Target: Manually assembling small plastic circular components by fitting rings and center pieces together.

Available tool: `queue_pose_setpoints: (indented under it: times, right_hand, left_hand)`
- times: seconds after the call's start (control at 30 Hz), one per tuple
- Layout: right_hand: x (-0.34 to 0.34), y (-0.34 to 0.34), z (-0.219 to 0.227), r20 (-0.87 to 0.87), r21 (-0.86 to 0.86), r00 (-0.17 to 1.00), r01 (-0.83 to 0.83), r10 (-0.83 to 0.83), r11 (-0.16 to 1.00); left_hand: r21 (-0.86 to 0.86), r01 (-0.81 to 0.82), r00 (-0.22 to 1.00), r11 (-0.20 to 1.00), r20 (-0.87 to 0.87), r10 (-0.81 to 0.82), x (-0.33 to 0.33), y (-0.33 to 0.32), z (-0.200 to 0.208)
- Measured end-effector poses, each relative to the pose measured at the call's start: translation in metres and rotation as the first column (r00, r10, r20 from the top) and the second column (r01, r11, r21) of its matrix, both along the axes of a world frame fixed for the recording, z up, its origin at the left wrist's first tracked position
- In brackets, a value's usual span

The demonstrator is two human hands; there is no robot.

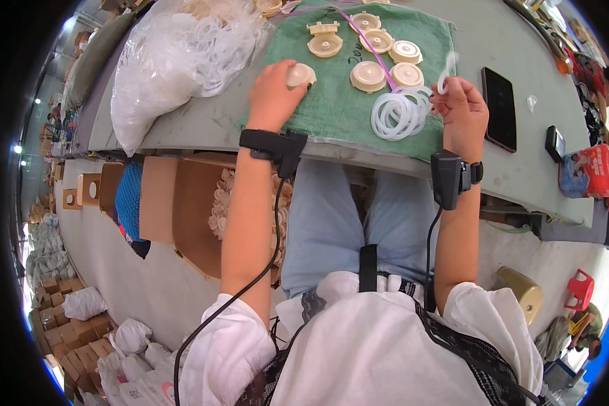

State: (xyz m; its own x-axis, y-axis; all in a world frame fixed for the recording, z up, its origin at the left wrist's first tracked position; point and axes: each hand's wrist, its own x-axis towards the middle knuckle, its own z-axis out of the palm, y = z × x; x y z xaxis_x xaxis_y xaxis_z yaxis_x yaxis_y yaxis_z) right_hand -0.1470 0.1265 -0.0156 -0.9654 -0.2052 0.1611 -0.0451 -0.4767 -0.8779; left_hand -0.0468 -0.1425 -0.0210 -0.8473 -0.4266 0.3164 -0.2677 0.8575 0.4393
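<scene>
My left hand [275, 96] is closed round the side of a cream round plastic cap [300, 75], on the left part of a green woven cloth [338, 111]. Between the thumb and fingers of my right hand [461, 111], a translucent white ring [446, 73] is pinched and stands up above the cloth. Beside that hand lies a loose pile of similar white rings [394, 122]. Several more cream caps rest farther back, among them one round cap [369, 76] and one with an upright piece [325, 42] behind it. A purple strap [375, 55] runs between them to the ring pile.
A clear plastic bag [159, 81] full of white rings stands at the left. On the right lie a black phone [499, 108], a small dark box [555, 143] and a red package [592, 170]. Below the table edge is an open cardboard box [162, 203] holding cream parts.
</scene>
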Motion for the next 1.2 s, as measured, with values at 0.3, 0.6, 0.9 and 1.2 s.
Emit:
queue_pose_setpoints:
  times: [0.3,0.6,0.9,1.2]
  right_hand:
    - [0.008,0.001,0.007,-0.213,0.109,0.969,-0.106,0.128,0.988]
    - [0.048,-0.038,0.018,-0.016,0.315,0.82,-0.539,0.572,0.781]
    - [0.05,-0.066,0.007,-0.124,0.647,0.889,-0.264,0.441,0.715]
    - [0.042,-0.07,0.002,-0.131,0.706,0.877,-0.244,0.462,0.665]
  left_hand:
    - [0.133,0.303,0.948,0.944,-0.143,-0.284,0.051,0.064,-0.003]
    - [0.226,0.251,0.936,0.941,-0.306,-0.176,0.057,0.065,-0.021]
    - [0.597,0.388,0.873,0.702,-0.482,-0.074,0.06,0.063,-0.018]
    - [0.65,0.202,0.94,0.732,-0.339,0.042,0.058,0.063,-0.018]
